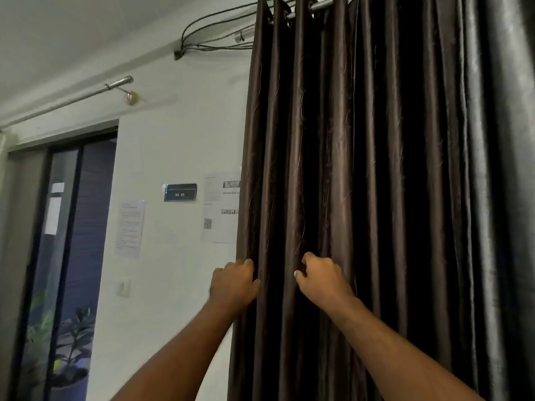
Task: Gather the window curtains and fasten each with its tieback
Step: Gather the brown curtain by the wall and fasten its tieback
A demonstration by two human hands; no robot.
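Observation:
A dark brown curtain hangs in deep vertical folds from a metal rod at the top. It fills the right half of the view. My left hand grips the curtain's left edge, its fingers curled round the outermost fold. A little to the right, my right hand clutches a fold of the same curtain, fingers bunched into the fabric. Both hands are at about the same height. No tieback is in view.
White wall to the left carries papers, a dark sign and a light switch. A glass door with a plant behind it is at far left. Cables run under the ceiling.

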